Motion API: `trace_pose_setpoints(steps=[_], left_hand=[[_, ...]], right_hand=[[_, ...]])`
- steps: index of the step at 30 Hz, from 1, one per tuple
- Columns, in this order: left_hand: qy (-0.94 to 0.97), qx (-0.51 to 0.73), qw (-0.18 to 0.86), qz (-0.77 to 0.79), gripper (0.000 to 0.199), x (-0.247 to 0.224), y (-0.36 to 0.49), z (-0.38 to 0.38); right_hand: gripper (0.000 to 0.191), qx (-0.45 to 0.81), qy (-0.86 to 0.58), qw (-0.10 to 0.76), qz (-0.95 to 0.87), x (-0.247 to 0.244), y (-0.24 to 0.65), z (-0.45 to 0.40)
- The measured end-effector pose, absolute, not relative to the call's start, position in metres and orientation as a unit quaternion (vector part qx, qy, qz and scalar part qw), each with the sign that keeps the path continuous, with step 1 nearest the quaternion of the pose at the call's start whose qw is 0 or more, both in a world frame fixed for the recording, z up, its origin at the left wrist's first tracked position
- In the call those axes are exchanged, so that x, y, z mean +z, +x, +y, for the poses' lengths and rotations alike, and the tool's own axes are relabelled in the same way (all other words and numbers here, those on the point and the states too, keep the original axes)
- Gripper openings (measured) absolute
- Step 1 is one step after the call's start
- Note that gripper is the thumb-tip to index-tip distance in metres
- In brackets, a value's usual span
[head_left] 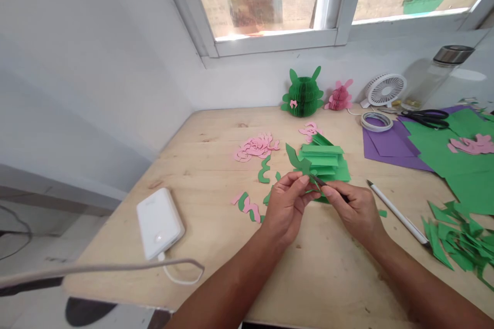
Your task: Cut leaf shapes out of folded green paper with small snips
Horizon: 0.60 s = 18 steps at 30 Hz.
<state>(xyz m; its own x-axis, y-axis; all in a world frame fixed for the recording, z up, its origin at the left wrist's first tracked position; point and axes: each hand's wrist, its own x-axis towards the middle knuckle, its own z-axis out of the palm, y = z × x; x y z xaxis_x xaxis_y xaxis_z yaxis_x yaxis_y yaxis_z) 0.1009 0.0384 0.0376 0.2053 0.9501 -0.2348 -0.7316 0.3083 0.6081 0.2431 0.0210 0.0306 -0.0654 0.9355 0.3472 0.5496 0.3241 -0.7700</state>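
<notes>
My left hand point(287, 203) pinches a green paper piece point(299, 160) with a curved, pointed upper end. Close beside it, my right hand point(353, 208) is closed around a slim dark tool point(320, 181); its tip meets the green paper at my left fingertips. Whether the tool is a knife or small scissors is hidden by the fingers. Just beyond both hands lies a stack of folded light-green paper strips point(322, 157). Left of my left hand are curvy green cutouts point(264, 170) and mixed pink and green cutouts point(250, 209).
Pink cutouts point(257, 146) lie heaped farther back. A white power bank point(160, 223) with a cable sits left. On the right are a white pen point(397, 213), green scraps point(459, 236), purple sheets point(389, 141), a tape roll point(376, 122) and black scissors point(426, 117). A green paper figure point(303, 95) stands behind.
</notes>
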Motion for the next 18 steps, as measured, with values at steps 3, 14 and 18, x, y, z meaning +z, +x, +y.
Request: trace_pose_setpoints(steps=[3,14,18], left_hand=[[0.181,0.558,0.756,0.291,0.026,0.0372,0.1012,0.0381],[0.187,0.558,0.755,0.290,0.026,0.0365,0.1017,0.0380],[0.187,0.560,0.754,0.289,0.025,0.0356,0.1017,0.0380]], right_hand=[[0.040,0.220,-0.539,0.424,-0.693,0.0302,0.2432,0.0210],[0.039,0.220,-0.545,0.424,-0.689,0.0302,0.2412,0.0189],[0.039,0.225,-0.544,0.425,-0.688,0.0301,0.2408,0.0186]])
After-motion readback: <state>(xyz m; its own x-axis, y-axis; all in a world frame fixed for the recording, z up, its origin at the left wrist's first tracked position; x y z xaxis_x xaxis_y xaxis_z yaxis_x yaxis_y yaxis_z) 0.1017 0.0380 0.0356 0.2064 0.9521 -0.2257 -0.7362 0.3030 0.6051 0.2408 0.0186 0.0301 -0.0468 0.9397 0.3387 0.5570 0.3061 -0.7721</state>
